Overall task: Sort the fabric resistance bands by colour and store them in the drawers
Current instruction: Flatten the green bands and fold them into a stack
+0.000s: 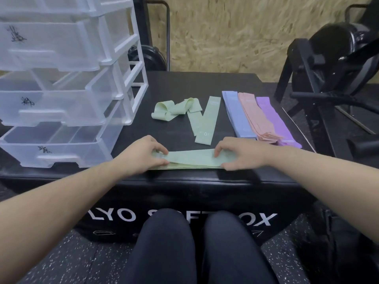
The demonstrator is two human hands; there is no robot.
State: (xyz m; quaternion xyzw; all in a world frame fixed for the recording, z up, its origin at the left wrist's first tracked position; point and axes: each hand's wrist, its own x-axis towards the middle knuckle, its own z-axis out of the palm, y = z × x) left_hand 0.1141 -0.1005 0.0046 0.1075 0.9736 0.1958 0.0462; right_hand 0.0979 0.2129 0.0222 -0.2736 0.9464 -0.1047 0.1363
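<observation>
Head | both hands (141, 154) pinch green band stack (192, 159) | box edge (184, 179)

Your left hand (143, 154) and right hand (238, 155) pinch the green band stack (192, 159). It's flat on the black box (180, 181). Drawers (61, 111) stand left.

Black plyo box (205, 83) (white lettering), speckled floor (71, 249), chipboard wall (235, 31), black gym equipment (332, 58)

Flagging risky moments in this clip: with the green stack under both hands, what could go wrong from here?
1. The left hand and right hand hold only the ends of the green stack at the box's front edge; layers may slide off.
2. The crumpled green band is unflattened and could be missed.
</observation>
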